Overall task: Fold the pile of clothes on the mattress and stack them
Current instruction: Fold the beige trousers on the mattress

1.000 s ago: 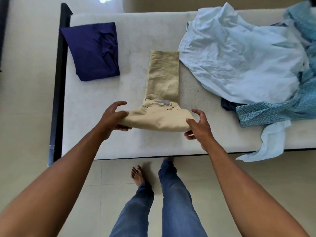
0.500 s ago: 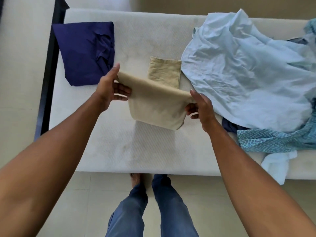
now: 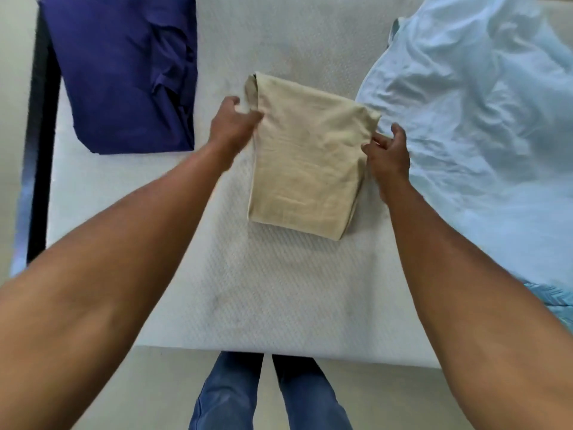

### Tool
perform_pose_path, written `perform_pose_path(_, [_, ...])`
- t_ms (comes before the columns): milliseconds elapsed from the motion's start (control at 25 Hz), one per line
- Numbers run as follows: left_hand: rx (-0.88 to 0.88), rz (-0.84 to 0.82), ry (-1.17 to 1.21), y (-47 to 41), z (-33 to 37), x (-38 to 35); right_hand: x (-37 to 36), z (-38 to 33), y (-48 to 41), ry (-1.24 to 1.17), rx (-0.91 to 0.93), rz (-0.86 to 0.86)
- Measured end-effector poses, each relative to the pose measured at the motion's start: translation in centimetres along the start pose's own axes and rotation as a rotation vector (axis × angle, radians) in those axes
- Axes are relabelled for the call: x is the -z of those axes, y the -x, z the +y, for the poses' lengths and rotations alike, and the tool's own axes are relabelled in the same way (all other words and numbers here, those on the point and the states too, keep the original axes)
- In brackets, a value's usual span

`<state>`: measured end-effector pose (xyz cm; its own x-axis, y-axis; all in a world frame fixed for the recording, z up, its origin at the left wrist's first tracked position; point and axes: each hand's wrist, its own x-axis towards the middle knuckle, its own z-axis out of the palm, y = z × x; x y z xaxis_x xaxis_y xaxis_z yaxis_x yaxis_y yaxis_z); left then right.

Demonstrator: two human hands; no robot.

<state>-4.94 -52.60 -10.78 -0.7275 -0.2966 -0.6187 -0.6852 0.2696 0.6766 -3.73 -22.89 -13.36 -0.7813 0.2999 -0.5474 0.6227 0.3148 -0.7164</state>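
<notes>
Navy garment (image 3: 124,72) folded, upper left. Khaki trousers (image 3: 304,156) folded, unstacked, centre: left hand (image 3: 232,128) pinches edge, right hand (image 3: 389,153) loose beside. Blue shirt (image 3: 480,119), right, unfolded.

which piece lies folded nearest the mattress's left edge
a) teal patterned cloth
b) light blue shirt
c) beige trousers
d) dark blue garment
d: the folded dark blue garment lies by the left edge of the mattress, with the beige trousers to its right.
</notes>
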Motion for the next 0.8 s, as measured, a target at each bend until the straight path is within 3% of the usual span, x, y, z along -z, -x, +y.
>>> perform_pose_path(80, [0.057,-0.005,-0.171,1.7,-4.0,-1.7,-1.2,2.6,1.6,-0.01,-0.027,0.071])
perform_pose_path(160, [0.131,-0.079,-0.18,4.0,-6.7,-2.7,-2.0,4.5,4.0,-0.1,-0.153,0.049])
perform_pose_path(480, [0.383,-0.393,0.252,6.5,-7.0,0.0,-1.9,2.0,6.5,-0.421,-0.434,-0.365])
perform_pose_path(680, [0.359,-0.395,0.352,11.1,-5.8,4.6,-2.4,-1.3,12.3,-0.421,-0.465,-0.321])
perform_pose_path(800, [0.337,-0.384,0.394,14.7,-5.5,8.5,-2.7,-4.6,16.9,-0.391,-0.383,-0.284])
